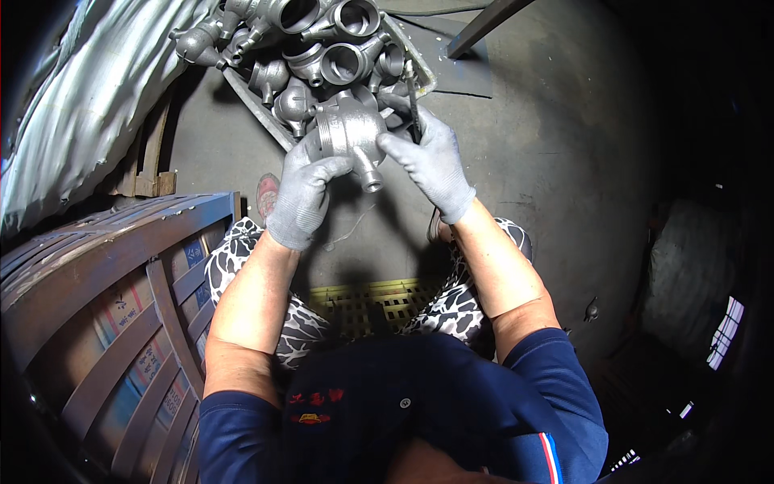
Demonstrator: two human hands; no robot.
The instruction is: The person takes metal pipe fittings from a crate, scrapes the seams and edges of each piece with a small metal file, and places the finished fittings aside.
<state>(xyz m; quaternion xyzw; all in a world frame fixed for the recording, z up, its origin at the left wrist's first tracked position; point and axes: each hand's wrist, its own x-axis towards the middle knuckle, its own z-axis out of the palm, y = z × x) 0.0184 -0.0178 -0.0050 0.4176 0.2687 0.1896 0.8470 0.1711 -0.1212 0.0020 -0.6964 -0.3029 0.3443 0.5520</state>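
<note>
- Left hand (305, 198), centre frame: fingers wrapped round grey metal casting (348, 129);
- Right hand (431, 161): fingers steady casting, pinching thin rod (413, 101); inspection step, judging by grip;
- Crate of castings (322, 48), upper centre.

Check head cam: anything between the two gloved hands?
Yes. In the head view the grey metal casting sits between them, left hand gripping its body, right hand touching its side and holding a thin rod.

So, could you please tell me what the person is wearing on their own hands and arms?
Both the left hand and the right hand wear light grey knitted work gloves that end at the wrist with snug cuffs. The forearms are bare. Short dark blue sleeves cover the upper arms, and a small red, white and blue stripe marks the shirt near the right sleeve.
</note>
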